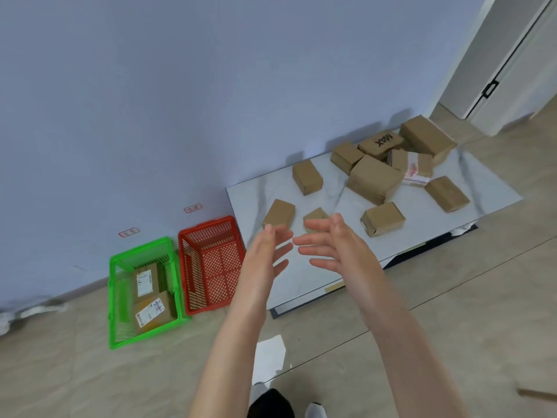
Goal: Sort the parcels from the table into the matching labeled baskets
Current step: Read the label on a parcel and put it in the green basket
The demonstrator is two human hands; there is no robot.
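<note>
Right hand (327, 247) and left hand (266, 251) hover empty, fingers spread, palms facing. A small parcel (313, 217) lies on the bench (304, 282) just beyond the right fingertips, nearer that hand.

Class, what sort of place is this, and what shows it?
Probably a room indoors, perhaps a home: tiled floor, plain wall, a door, and a low table of parcels beside two plastic baskets.

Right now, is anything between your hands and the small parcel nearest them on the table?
Nothing visible. The left hand and right hand hover open, the small parcel just beyond the right hand's fingers.
</note>
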